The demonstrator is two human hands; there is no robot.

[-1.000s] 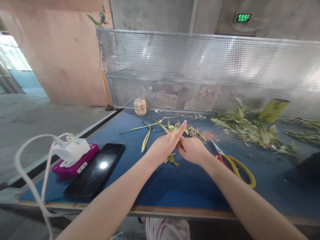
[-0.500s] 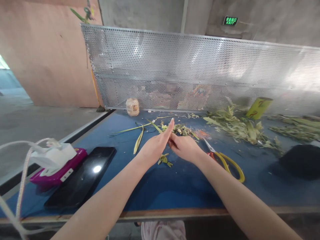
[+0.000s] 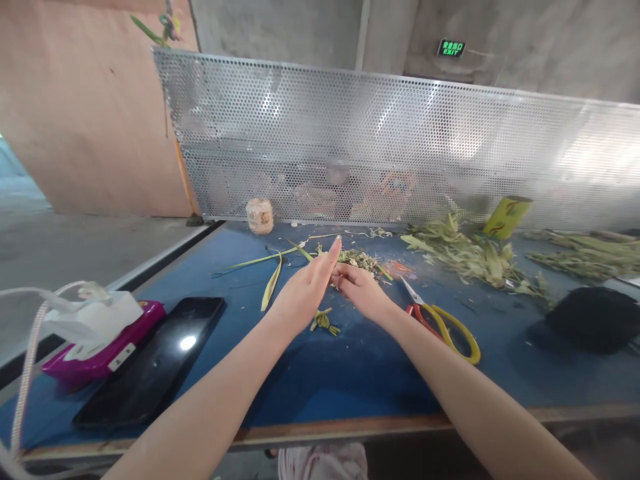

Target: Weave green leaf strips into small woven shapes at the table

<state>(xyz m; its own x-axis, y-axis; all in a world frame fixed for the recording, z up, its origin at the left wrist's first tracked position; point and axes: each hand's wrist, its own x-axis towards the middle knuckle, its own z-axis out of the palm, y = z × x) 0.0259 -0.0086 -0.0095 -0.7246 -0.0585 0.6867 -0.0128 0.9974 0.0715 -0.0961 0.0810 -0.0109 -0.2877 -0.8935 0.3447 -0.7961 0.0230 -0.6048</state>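
Green scraps [image 3: 324, 321] lie near the left hand [image 3: 301, 291] and right hand [image 3: 364, 290].

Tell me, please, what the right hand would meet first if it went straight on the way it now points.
Most likely the left hand: the right hand points toward it from close by, though whether the two touch is unclear in this view.

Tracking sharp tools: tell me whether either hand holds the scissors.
No, the scissors lie on the tabletop, apart from the left hand and the right hand.
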